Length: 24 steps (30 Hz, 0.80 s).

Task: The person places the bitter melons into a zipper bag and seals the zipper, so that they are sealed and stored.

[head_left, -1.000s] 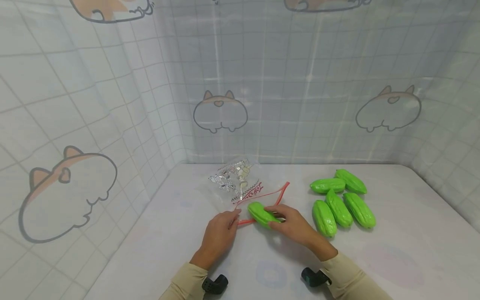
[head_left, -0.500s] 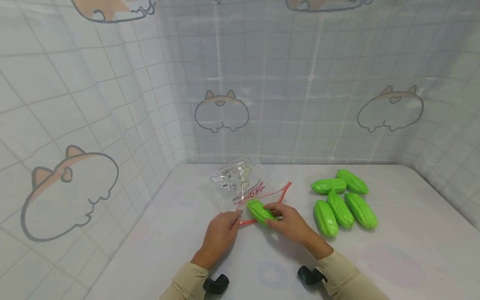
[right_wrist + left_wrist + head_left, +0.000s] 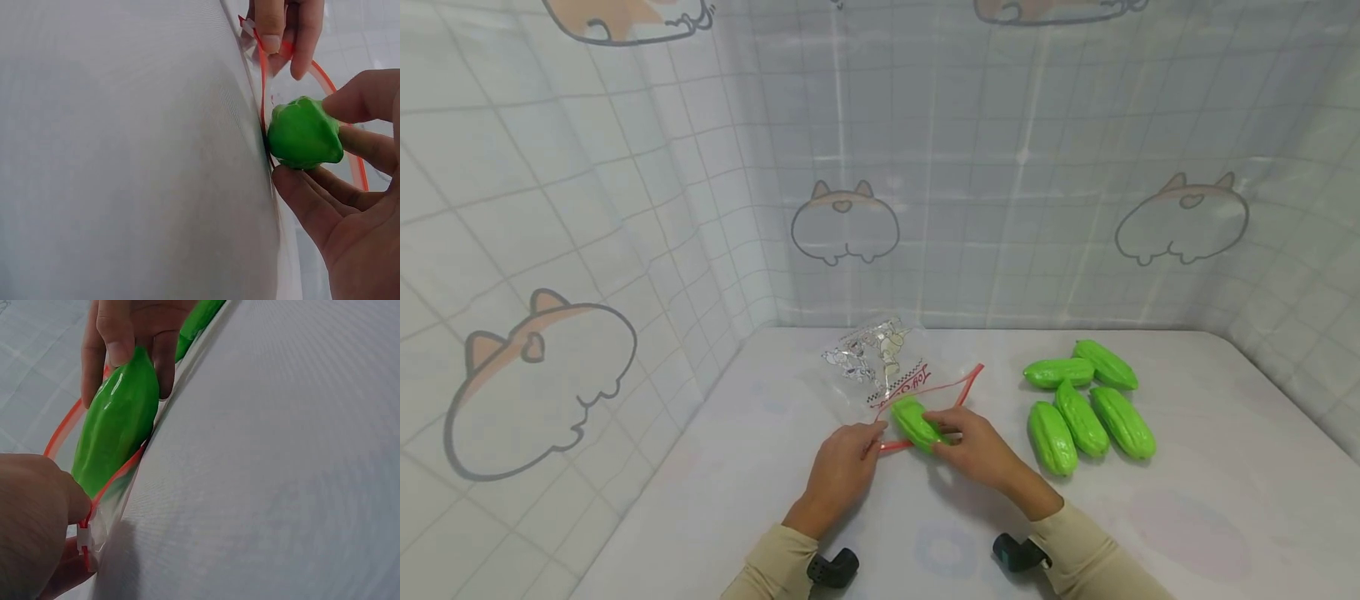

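Observation:
My left hand (image 3: 841, 468) pinches one end of the red zip edge of a clear zip bag (image 3: 901, 385); a small white slider (image 3: 84, 536) shows by its fingers in the left wrist view. Between thumb and fingertips, my right hand (image 3: 983, 452) holds a shiny green ridged gourd (image 3: 912, 418). The gourd's far part lies within the bag's open mouth, between the two red zip edges (image 3: 359, 165). Its near end (image 3: 304, 134) faces the right wrist camera. The bag lies on the table, its printed part away from me.
Several more green gourds (image 3: 1081, 418) lie in a loose group on the white table (image 3: 760, 467), right of the bag. A grid-patterned curtain (image 3: 1000, 200) with cartoon animals stands behind the table and along its sides.
My right hand has moved slightly forward and left, and the gourd has gone a little further into the bag's mouth. The left hand stays at the bag's edge.

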Motion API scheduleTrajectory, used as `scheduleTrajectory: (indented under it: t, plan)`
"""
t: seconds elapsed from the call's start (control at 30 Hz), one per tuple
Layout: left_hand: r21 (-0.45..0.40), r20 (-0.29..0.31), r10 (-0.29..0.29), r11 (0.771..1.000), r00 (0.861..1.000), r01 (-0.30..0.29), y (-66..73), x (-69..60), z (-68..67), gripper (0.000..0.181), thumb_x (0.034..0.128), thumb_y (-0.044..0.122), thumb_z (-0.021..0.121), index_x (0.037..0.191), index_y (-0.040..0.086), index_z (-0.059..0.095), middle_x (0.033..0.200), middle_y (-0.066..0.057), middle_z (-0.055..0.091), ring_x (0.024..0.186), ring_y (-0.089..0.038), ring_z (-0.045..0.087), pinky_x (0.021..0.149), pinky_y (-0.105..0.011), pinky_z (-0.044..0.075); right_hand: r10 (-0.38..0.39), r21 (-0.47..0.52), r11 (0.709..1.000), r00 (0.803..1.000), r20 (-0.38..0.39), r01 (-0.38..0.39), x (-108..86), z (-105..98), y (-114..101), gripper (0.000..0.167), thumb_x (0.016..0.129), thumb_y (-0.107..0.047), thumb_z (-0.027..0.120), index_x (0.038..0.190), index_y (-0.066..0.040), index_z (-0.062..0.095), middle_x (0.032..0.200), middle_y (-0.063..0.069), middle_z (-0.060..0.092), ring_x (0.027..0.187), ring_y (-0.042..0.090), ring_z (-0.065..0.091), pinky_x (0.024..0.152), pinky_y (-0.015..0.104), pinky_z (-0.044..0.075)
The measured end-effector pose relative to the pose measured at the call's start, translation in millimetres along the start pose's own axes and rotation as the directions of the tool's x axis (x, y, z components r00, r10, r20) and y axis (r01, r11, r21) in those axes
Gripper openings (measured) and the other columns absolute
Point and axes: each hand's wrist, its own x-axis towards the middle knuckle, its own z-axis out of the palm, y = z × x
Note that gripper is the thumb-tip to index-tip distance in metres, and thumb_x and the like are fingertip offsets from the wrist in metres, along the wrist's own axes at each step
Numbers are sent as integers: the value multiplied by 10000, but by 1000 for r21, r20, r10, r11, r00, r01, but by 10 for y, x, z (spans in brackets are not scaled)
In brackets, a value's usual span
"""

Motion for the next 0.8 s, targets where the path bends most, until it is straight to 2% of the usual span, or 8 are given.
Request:
scheduleTrajectory:
  t: [0.17, 0.33, 0.57, 0.8]
  plan:
    - [12, 4, 2, 1000, 1000, -2, -1, -4, 0, 269, 907, 103, 730, 1176, 122, 746, 1041, -16, 747, 940, -190, 677, 810, -384, 564, -26, -11, 1000, 999, 26, 26, 5, 12, 3, 443, 929, -56, 668, 1367, -31, 601, 1258, 99, 604, 1143, 291, 622, 924, 441, 543]
    - [19, 6, 5, 1000, 1000, -5, -13, -7, 8, 272, 901, 104, 739, 1171, 123, 750, 1035, -13, 749, 927, -184, 676, 802, -379, 565, -24, -26, 999, 1000, 19, 24, 14, 33, 5, 457, 952, -88, 665, 1397, -44, 574, 1289, 109, 603, 1139, 288, 627, 917, 438, 546]
    - [16, 0, 19, 1000, 1000, -19, -15, -3, 9, 265, 900, 98, 738, 1163, 127, 755, 1038, -12, 750, 922, -178, 672, 794, -372, 563, 14, -31, 999, 1000, -8, -14, 32, 50, -10, 457, 967, -131, 667, 1406, -73, 553, 1327, 96, 606, 1144, 269, 631, 925, 421, 544]
    - [16, 9, 13, 1000, 1000, -13, -2, -3, 7, 273, 899, 107, 741, 1171, 123, 754, 1051, -15, 750, 934, -179, 672, 804, -373, 566, 20, -61, 998, 999, -49, -23, 49, 72, -27, 427, 939, -97, 697, 1349, -39, 594, 1275, 117, 619, 1092, 276, 652, 882, 408, 564]
